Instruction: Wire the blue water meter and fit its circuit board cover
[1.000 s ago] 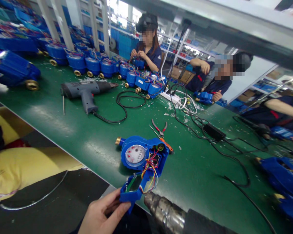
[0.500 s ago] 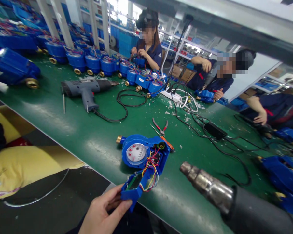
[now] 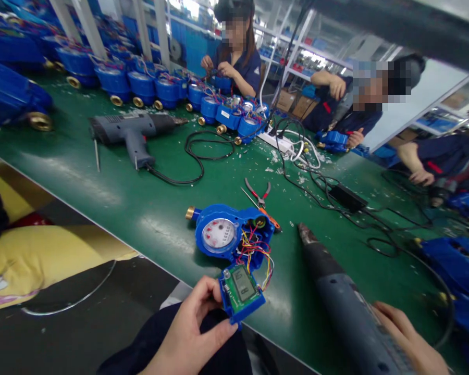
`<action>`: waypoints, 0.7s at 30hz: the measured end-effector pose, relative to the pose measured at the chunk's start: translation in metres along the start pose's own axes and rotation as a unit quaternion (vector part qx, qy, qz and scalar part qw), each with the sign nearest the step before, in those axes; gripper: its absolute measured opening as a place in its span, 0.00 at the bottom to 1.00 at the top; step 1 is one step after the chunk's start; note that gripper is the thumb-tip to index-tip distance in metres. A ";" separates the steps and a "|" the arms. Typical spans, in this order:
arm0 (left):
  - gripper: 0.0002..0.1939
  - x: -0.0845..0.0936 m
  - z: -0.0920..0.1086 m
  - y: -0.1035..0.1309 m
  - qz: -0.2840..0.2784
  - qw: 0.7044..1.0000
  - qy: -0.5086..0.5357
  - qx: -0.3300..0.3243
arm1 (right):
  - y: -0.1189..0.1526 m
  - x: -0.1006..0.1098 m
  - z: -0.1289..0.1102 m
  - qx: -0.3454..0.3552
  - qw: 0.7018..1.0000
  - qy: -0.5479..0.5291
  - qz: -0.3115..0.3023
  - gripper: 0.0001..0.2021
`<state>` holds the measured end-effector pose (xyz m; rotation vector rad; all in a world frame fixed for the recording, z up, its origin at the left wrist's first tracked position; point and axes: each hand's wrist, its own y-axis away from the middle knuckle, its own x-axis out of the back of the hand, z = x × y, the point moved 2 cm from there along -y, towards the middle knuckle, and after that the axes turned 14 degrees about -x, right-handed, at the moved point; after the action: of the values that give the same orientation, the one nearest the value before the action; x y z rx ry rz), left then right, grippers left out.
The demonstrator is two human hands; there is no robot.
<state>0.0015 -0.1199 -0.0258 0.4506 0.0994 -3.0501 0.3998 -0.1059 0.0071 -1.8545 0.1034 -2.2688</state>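
The left hand point(image 3: 187, 333) pinches the display module point(image 3: 240, 291) face-up off the bench's near edge, wires slack to the meter point(image 3: 222, 234), while the right hand point(image 3: 408, 338) grips the heat gun point(image 3: 344, 302).

The left hand point(image 3: 187, 333) has rolled the small blue display module point(image 3: 240, 291) over: a second ago its open back faced up, now the green board with its grey screen faces the camera. The coloured wire bundle point(image 3: 258, 250) arches higher to the right with the turn. The grey heat gun with the metal nozzle point(image 3: 336, 297) has swung from low beside the module out to the right, and now lies flat on the green table point(image 3: 101, 182), nozzle pointing far. The right hand point(image 3: 406, 338) has come into view on its handle
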 end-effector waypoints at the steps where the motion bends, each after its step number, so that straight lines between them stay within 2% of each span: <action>1: 0.14 -0.001 0.003 -0.001 0.011 0.999 -0.041 -0.027 | -0.005 -0.007 0.001 0.025 1.000 0.016 -0.002 0.21; 4: 0.11 -0.004 0.006 0.000 0.027 0.982 -0.162 -0.095 | -0.019 -0.022 0.010 0.067 0.996 0.062 -0.023 0.21; 7: 0.17 -0.003 0.002 0.004 0.057 0.967 -0.225 -0.105 | -0.026 -0.021 0.026 0.056 0.994 0.063 -0.071 0.25; 10: 0.24 0.000 -0.002 0.006 0.078 0.961 -0.243 -0.107 | -0.025 0.000 0.035 0.063 0.994 0.027 -0.089 0.33; 12: 0.27 0.002 -0.002 0.006 0.050 0.953 -0.269 -0.131 | -0.024 0.025 0.026 0.067 0.997 0.003 -0.042 0.31; 14: 0.28 0.004 -0.002 0.005 0.025 0.944 -0.295 -0.145 | -0.023 0.056 0.000 0.039 0.998 -0.044 0.032 0.22; 16: 0.26 0.005 -0.002 0.005 0.021 0.941 -0.307 -0.140 | -0.024 0.082 -0.043 -0.010 0.988 -0.142 0.058 0.18; 17: 0.26 0.006 -0.001 0.005 0.026 0.941 -0.309 -0.134 | -0.026 0.093 -0.070 0.012 0.975 -0.209 0.072 0.17; 18: 0.25 0.007 0.000 0.004 0.029 0.941 -0.312 -0.130 | -0.029 0.101 -0.098 0.032 0.965 -0.253 0.062 0.18; 20: 0.26 0.009 0.002 0.003 0.009 0.935 -0.325 -0.141 | -0.039 0.106 -0.154 0.119 0.932 -0.342 -0.006 0.21; 21: 0.27 0.010 0.002 0.003 -0.004 0.931 -0.333 -0.150 | -0.046 0.106 -0.176 0.132 0.912 -0.387 -0.023 0.22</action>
<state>-0.0084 -0.1231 -0.0265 -0.5994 0.5143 -2.9269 0.2028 -0.0969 0.0814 -2.4336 -0.3540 -1.3203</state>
